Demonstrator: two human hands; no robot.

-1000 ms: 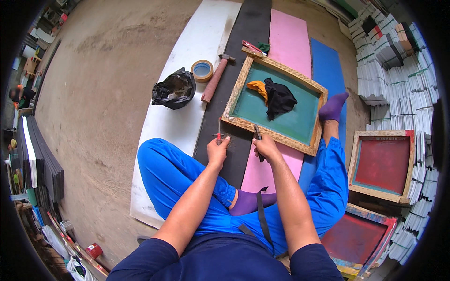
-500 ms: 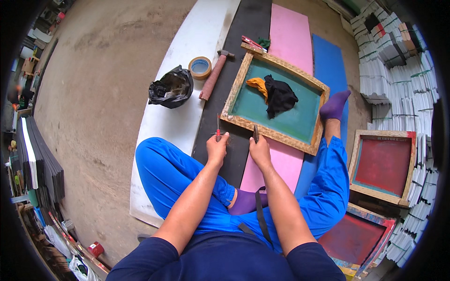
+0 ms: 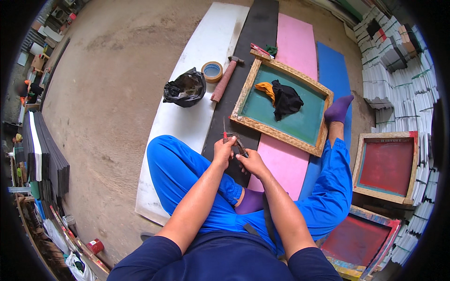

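Observation:
I sit on the floor with my legs in blue trousers spread out. My left hand (image 3: 222, 151) grips a thin red-handled tool (image 3: 224, 131) that points up. My right hand (image 3: 251, 162) is closed on a small dark pliers-like tool (image 3: 241, 147). The two hands touch just short of the near edge of a wooden frame with green mesh (image 3: 276, 132). A black cloth (image 3: 286, 99) and an orange cloth (image 3: 266, 88) lie on the mesh.
A hammer (image 3: 224, 80), a tape roll (image 3: 212, 71) and a black bag (image 3: 185, 88) lie to the left on white and black mats. Two red-mesh frames (image 3: 388, 166) (image 3: 358, 241) and stacked white frames (image 3: 398, 70) stand at the right. Dark sheets (image 3: 47, 157) are piled at the far left.
Both hands drew back from the frame's near edge toward my body and came together, still holding their tools.

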